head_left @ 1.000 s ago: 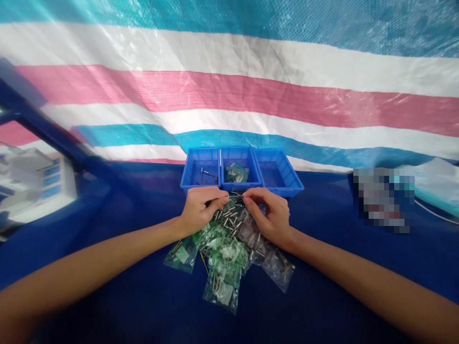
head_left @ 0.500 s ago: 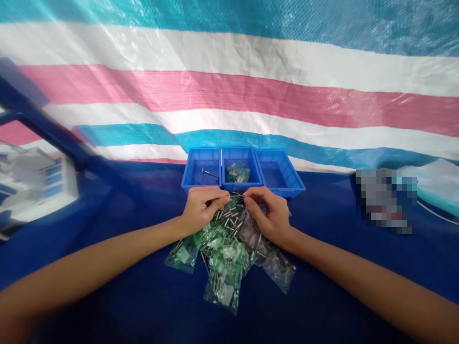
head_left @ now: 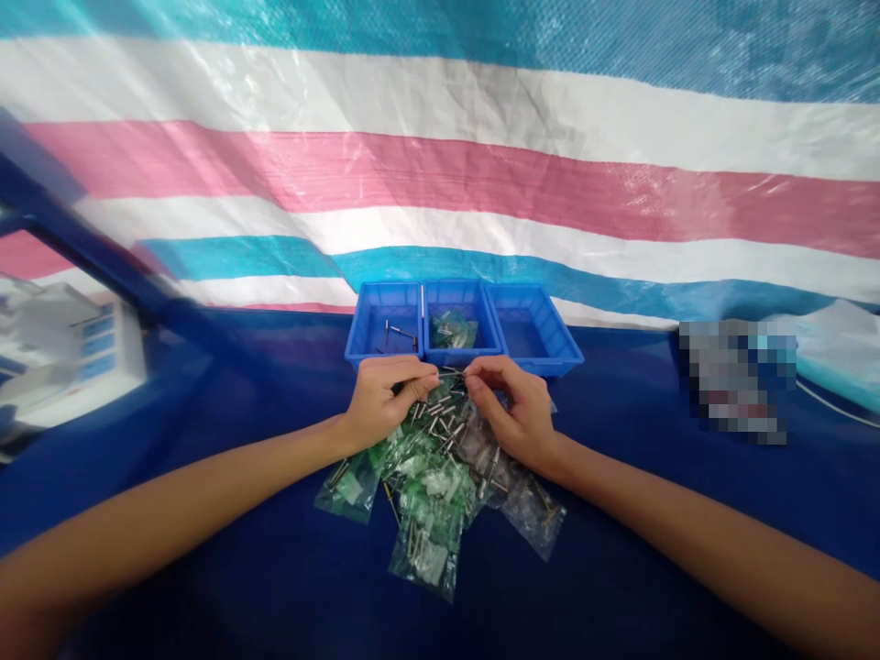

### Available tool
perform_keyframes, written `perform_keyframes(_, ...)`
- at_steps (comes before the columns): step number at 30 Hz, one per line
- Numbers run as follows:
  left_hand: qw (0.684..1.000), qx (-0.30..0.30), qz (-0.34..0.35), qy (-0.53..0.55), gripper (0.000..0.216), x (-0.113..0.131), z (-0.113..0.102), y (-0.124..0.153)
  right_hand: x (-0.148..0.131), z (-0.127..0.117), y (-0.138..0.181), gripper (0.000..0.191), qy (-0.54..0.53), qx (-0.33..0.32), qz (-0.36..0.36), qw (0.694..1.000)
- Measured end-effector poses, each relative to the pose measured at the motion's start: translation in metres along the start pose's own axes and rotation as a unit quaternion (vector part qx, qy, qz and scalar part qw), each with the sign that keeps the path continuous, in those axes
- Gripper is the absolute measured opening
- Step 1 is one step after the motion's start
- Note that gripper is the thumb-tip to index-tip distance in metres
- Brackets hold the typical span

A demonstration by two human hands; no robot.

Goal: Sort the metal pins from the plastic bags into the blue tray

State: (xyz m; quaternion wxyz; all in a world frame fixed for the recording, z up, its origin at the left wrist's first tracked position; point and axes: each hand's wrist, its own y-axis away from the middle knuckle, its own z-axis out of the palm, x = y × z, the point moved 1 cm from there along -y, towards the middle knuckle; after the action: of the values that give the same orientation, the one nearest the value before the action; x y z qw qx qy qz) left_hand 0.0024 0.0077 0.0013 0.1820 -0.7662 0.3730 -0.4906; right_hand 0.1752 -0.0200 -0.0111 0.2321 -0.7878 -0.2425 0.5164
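Observation:
My left hand [head_left: 386, 394] is closed in a pinch above the pile, and what lies between its thumb and finger is too small to make out. Facing it, my right hand [head_left: 514, 403] pinches a thin metal pin [head_left: 455, 371], its tip pointing into the gap between the hands. Below them lies a heap of loose metal pins with thicker ends [head_left: 440, 417], possibly rivets. Small clear and greenish plastic bags [head_left: 434, 486] are mixed in, some holding pins and white slips. A clear bag with brassy pins [head_left: 542, 527] lies under my right wrist.
Three blue bins stand behind the pile. The left bin [head_left: 364, 325] holds a few pins, the middle bin [head_left: 481, 312] a bagged bundle, and the right bin [head_left: 540, 335] shows a bare floor. A white device [head_left: 114, 357] sits left; a pixelated object [head_left: 735, 385] lies right.
Both hands keep the same pinch over the pile, with hardly any motion. The whole view has shifted very slightly; the bins and bags look unchanged.

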Motion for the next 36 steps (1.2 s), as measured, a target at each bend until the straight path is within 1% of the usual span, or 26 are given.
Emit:
perform_keyframes(12, 1.0, -0.004, 0.004, -0.003, 0.018, -0.0009, 0.0001, 0.0, 0.0013, -0.0001, 0.0017, 0.005, -0.014, -0.008, 0.006, 1.0)
perform_keyframes(23, 1.0, -0.005, 0.017, -0.004, 0.015, -0.0014, 0.0002, 0.0008, -0.0003, -0.0001, 0.0, 0.006, 0.02, 0.013, -0.009, 1.0)
perform_keyframes(36, 1.0, -0.004, 0.017, 0.002, 0.014, -0.0013, 0.0002, 0.0009, 0.0009, -0.0001, 0.0009, 0.006, 0.013, -0.002, -0.001, 1.0)
